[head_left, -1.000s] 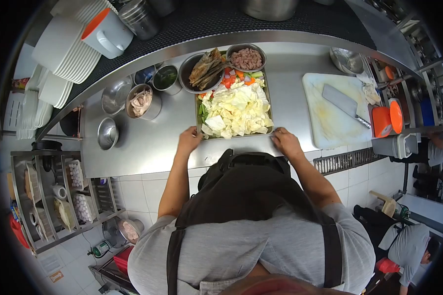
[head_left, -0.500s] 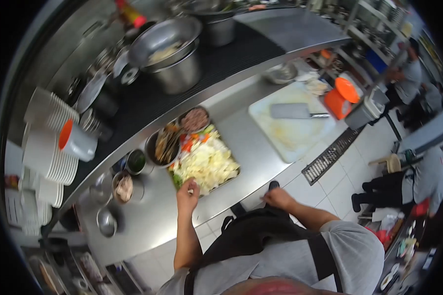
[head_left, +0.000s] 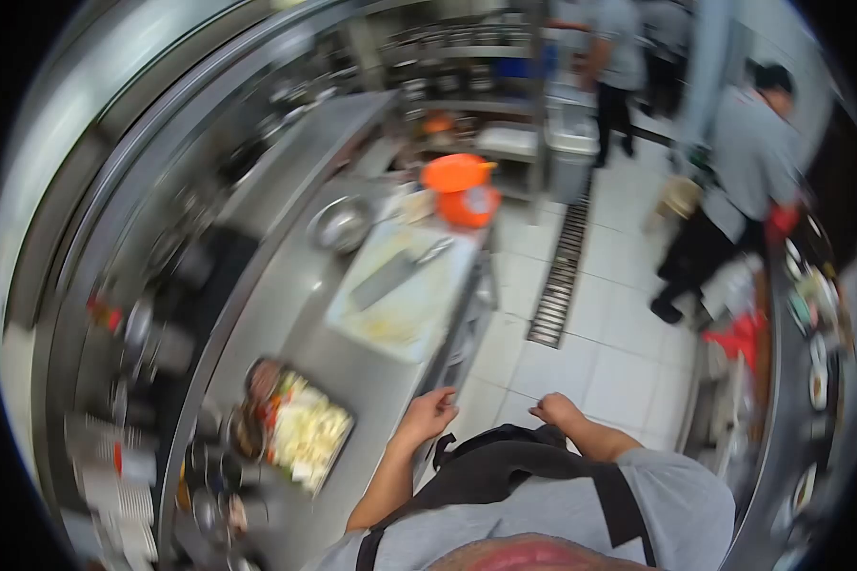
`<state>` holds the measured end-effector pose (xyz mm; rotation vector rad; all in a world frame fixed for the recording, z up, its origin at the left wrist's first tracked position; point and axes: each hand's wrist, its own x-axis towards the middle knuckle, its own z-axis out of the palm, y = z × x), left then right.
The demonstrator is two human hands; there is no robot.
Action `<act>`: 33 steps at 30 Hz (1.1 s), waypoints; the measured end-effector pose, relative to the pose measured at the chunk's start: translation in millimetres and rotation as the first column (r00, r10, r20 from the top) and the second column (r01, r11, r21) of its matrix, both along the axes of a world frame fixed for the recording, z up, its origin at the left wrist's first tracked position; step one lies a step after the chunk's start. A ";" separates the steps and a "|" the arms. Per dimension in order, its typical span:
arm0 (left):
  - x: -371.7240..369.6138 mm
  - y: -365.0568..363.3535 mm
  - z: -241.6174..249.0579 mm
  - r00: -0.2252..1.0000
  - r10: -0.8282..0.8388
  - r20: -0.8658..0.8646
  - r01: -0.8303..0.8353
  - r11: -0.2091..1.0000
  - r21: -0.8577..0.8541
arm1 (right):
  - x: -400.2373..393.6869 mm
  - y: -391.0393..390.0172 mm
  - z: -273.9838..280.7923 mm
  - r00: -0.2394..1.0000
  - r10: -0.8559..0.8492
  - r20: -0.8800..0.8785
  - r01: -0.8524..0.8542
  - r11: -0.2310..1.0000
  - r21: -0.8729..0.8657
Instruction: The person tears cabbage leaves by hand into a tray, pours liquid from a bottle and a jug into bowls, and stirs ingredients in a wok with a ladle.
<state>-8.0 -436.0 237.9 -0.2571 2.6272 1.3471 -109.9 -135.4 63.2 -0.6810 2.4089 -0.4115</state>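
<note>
Swinging clear of the vegetable tray (head_left: 347, 434), left hand (head_left: 429, 415) and right hand (head_left: 555, 410) hover loosely curled, grip unclear; the tray sits untouched on the tabletop (head_left: 376, 392), near left.

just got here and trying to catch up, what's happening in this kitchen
The person's left hand and right hand look empty, held in front of their apron. On the steel counter, a tray of chopped vegetables sits near a cutting board with a cleaver lying on it. Other people in grey shirts stand across the tiled floor.
</note>
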 end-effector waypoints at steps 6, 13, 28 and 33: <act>-114.3 137.0 -17.8 0.945 -0.325 -0.035 0.327 0.940 0.098 | 4.5 175.5 -36.4 0.920 -0.389 0.037 0.385 0.919 0.084; -168.0 250.2 5.1 0.671 -0.708 0.220 0.666 0.706 0.242 | 19.3 346.4 -28.0 0.608 -0.791 -0.060 0.777 0.578 0.250; -466.3 315.7 -47.4 0.454 -0.856 0.248 0.719 0.516 0.465 | -123.5 240.1 -22.2 0.498 -0.834 0.238 0.813 0.545 0.208; -594.0 332.7 -6.6 0.227 -0.967 0.113 0.803 0.252 0.540 | -277.6 235.3 -5.8 0.582 -0.813 0.027 0.812 0.579 -0.073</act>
